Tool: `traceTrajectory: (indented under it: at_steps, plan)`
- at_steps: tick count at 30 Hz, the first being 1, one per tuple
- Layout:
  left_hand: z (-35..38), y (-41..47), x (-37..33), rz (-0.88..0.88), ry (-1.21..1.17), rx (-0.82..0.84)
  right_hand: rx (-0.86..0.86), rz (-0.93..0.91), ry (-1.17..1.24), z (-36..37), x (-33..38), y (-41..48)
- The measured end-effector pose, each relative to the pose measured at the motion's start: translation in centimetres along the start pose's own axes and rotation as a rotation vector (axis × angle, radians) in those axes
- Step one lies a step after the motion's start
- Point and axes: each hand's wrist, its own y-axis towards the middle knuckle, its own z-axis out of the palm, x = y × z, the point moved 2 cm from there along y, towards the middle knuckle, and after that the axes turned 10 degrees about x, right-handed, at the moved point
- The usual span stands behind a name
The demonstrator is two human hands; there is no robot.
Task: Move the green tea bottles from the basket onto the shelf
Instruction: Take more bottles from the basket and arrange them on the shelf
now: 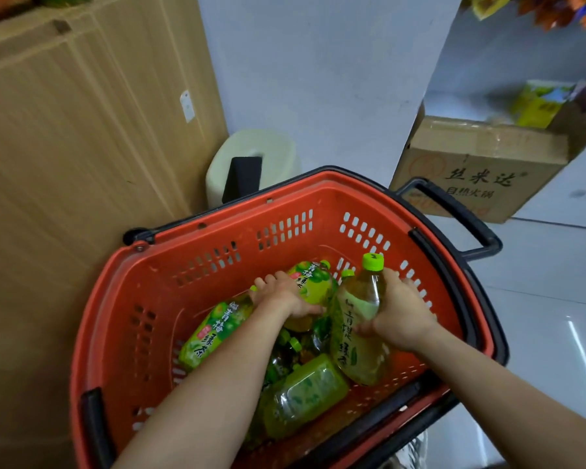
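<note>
The right grip point(400, 313), at centre right of the frame, is clamped on the neck and shoulder of a green tea bottle point(356, 336), which stands tilted with its lime cap point(372, 261) uppermost and its base down among the others. Just to its left in the frame, the left grip point(285, 296) is curled round a second green tea bottle point(313, 282), which lies on its side with its green label facing up. A third bottle point(214, 330) lies at an angle further left, and a fourth bottle point(305, 394) lies below the hands, nearer the lower edge. All four are inside the red plastic basket point(149, 299), whose black handle point(454, 214) sticks out toward the right. At upper right of the frame sits a printed cardboard box point(477, 164). A tall brown carton point(82, 130) fills the left of the frame. Between them, above the basket, is a pale rounded object point(271, 147) with a black block point(242, 177) against it.
</note>
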Motion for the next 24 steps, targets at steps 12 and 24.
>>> traceTrajectory:
  at_steps: [12,24]
  plan:
    - [-2.7,-8.4,3.1,0.066,-0.227,-0.202,-0.056,-0.140,-0.093,-3.3,3.3,-2.0]
    - [-7.6,-36.1,16.1,0.250,-0.544,-0.823,-0.072,-0.685,0.251,-2.6,16.3,-13.7]
